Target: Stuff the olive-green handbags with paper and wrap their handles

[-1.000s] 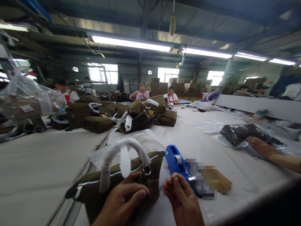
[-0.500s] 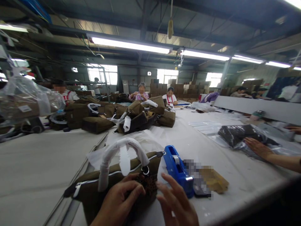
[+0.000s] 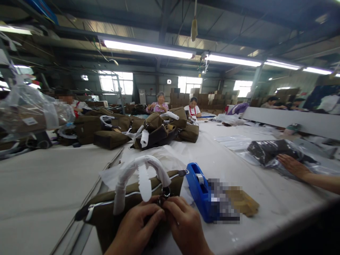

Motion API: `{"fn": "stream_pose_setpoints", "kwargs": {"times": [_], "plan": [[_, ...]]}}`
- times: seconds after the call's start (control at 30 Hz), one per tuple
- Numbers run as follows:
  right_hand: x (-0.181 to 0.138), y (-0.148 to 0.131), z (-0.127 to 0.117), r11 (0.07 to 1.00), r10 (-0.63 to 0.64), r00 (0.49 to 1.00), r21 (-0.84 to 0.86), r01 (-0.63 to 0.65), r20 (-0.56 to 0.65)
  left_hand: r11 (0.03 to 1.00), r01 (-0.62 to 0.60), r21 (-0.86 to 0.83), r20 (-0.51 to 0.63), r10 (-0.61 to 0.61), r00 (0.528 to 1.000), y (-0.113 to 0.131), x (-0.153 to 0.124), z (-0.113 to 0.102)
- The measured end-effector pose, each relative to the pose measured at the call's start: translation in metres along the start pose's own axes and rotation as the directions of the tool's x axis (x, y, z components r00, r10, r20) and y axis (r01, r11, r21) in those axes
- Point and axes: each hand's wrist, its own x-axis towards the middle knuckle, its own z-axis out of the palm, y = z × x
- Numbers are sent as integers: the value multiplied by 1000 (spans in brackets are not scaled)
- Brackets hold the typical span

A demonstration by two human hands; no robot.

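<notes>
An olive-brown handbag [image 3: 106, 221] stands in front of me, its white zip running along the top. White wrapping covers its arched handle [image 3: 120, 193], and a white toothed plastic tie [image 3: 145, 182] hangs from it. Beside the handle's right foot is a metal ring [image 3: 166, 192]. Just below that ring, my left hand [image 3: 138, 225] and my right hand [image 3: 183, 219] meet with fingers pinched together. A small dark brown piece [image 3: 160, 200] shows between their fingertips; the rest is hidden by the hands.
A blue tape dispenser [image 3: 198, 193] stands right of the bag, near a brown paper piece [image 3: 245, 202]. Several olive bags [image 3: 111, 139] are piled behind. At right, a co-worker's hand [image 3: 293, 166] rests on a plastic-wrapped dark bag [image 3: 268, 150].
My right hand has moved left and closed its spread fingers beside my left hand. The dark brown piece, plainer before, is now mostly covered. One co-worker's hand at the far right edge has gone from view.
</notes>
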Motion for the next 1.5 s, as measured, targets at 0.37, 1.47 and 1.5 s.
{"fn": "stream_pose_setpoints", "kwargs": {"times": [0.37, 1.47, 1.5], "plan": [[-20, 18, -17, 980, 134, 991, -151, -129, 29, 999, 7, 32, -149, -2, 989, -10, -2, 4], [-11, -4, -22, 694, 475, 839, 473, -543, 266, 999, -11, 50, -260, 24, 965, -6, -2, 12], [-12, -4, -25, 717, 473, 845, 448, -535, 252, 1000, 0, 31, -244, 8, 970, -4, -2, 10]]}}
